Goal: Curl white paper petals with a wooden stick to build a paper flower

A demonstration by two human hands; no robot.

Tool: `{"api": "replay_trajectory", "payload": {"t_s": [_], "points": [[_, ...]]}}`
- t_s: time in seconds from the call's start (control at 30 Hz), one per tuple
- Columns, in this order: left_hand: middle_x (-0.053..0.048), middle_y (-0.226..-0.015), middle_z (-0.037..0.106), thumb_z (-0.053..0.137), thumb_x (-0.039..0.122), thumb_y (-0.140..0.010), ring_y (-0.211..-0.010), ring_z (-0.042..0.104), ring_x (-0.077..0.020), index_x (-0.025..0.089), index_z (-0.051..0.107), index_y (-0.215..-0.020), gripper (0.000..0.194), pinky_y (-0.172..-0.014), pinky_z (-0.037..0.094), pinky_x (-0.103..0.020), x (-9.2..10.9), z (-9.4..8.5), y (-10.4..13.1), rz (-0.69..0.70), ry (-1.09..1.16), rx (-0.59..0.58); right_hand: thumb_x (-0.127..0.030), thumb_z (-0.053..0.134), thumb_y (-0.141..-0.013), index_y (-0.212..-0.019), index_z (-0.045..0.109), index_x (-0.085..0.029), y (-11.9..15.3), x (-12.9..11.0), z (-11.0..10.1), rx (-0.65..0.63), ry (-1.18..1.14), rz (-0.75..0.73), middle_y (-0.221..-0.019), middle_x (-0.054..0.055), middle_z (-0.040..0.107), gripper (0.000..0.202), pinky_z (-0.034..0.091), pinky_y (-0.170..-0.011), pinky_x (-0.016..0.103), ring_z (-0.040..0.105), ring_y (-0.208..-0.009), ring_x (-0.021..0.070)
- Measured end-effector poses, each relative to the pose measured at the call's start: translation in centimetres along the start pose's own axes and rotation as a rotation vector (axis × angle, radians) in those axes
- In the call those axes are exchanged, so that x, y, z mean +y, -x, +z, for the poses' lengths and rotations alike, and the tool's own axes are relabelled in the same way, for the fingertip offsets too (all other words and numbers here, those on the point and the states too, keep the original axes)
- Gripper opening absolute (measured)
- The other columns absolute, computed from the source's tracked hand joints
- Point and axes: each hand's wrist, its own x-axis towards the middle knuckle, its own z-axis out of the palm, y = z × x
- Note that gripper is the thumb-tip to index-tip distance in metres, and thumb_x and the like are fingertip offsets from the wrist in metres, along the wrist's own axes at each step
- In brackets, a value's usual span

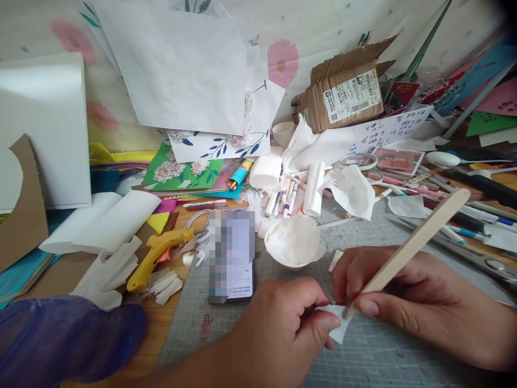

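Observation:
My left hand [288, 326] pinches a small piece of white paper [338, 323] between thumb and fingers, low over the grey cutting mat [189, 323]. In my right hand [407, 302] is a flat wooden craft stick [420, 240], slanting up to the right. Its lower end touches the paper beside my left fingertips. Just beyond my hands stands a small white bowl [293, 245] lined with torn white paper. A phone [232, 258] with a lit, partly blurred screen lies left of the bowl.
At left are a yellow glue gun [161, 253], white paper rolls [109, 221] and a purple object [72, 339]. Behind lie several markers [285, 199], paper-flower pictures [218, 145] and a torn cardboard box [343, 86]. Scissors [484, 264] and pens crowd the right.

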Motion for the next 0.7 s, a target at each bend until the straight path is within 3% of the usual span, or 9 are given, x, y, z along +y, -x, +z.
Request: {"api": "replay_trajectory", "payload": {"t_s": [0.37,0.47,0.53,0.6,0.67,0.7], "points": [[0.002,-0.062,0.063,0.055,0.028,-0.089,-0.058,0.059,-0.0105,0.019,0.054,-0.07,0.021,-0.055,0.04,-0.019,0.2,0.0,0.1,0.125,-0.112,0.003,-0.029,0.063,-0.095,-0.092,0.067,-0.026,0.2,0.4,0.0,-0.008,0.007,-0.017,-0.086,-0.001,0.069,0.006,0.058,-0.073,0.024,0.068,-0.081,0.0134],[0.005,-0.057,0.054,0.063,0.03,-0.086,-0.054,0.049,-0.0089,0.019,0.052,-0.065,0.027,-0.052,0.033,-0.021,0.9,-1.3,0.8,0.199,-0.326,-0.03,-0.029,0.063,-0.095,-0.092,0.066,-0.027,0.2,0.3,0.0,0.004,0.037,-0.036,-0.085,-0.001,0.069,0.005,0.058,-0.074,0.025,0.067,-0.082,0.0142],[0.006,-0.056,0.053,0.064,0.031,-0.086,-0.054,0.048,-0.0093,0.019,0.053,-0.063,0.028,-0.051,0.031,-0.022,1.6,-3.3,1.6,0.224,-0.49,-0.067,-0.03,0.063,-0.095,-0.091,0.066,-0.027,0.1,0.2,0.0,0.011,0.059,-0.048,-0.084,-0.002,0.068,0.006,0.057,-0.073,0.024,0.067,-0.08,0.0136],[0.005,-0.053,0.054,0.057,0.03,-0.089,-0.05,0.048,-0.0097,0.02,0.054,-0.06,0.031,-0.05,0.032,-0.023,2.0,-5.9,2.4,0.239,-0.565,0.193,-0.029,0.062,-0.095,-0.089,0.066,-0.025,0.0,-0.1,-0.1,0.003,0.079,-0.038,-0.084,-0.001,0.068,0.009,0.057,-0.071,0.022,0.066,-0.078,0.0128],[0.003,-0.06,0.062,0.05,0.031,-0.09,-0.055,0.054,-0.0136,0.023,0.059,-0.065,0.028,-0.054,0.038,-0.026,2.0,-8.6,2.8,0.237,-0.61,0.606,-0.029,0.061,-0.096,-0.088,0.066,-0.023,-0.1,-0.2,-0.1,-0.016,0.094,-0.015,-0.083,0.0,0.068,0.012,0.056,-0.07,0.023,0.065,-0.076,0.0129],[0.002,-0.063,0.065,0.049,0.031,-0.09,-0.056,0.055,-0.0155,0.025,0.063,-0.073,0.023,-0.055,0.038,-0.028,1.9,-9.7,2.8,0.184,-0.651,0.75,-0.03,0.061,-0.096,-0.087,0.066,-0.022,-0.2,-0.3,-0.2,-0.023,0.098,-0.005,-0.083,0.001,0.068,0.013,0.057,-0.07,0.023,0.065,-0.075,0.0133]]}}
